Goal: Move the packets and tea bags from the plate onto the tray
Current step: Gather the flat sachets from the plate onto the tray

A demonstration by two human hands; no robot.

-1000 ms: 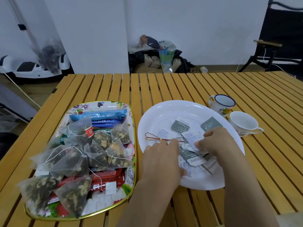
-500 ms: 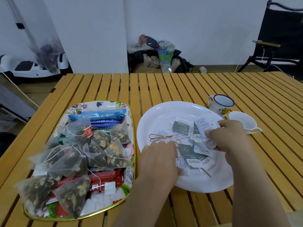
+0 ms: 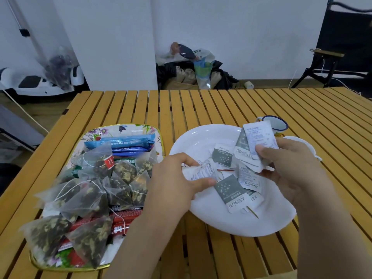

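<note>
My right fingers pinch a sheaf of packets above the plate; my left fingers clamp one, gathering so few trips reach the tray left of it.

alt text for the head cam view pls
Two bare hands gather small white-and-grey packets over a white plate: the right hand holds several, the left hand pinches one. A floral tray beside it holds tea bags.

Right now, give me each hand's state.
Left hand: closed on one white packet.
Right hand: closed on a bunch of packets above the plate.
</note>
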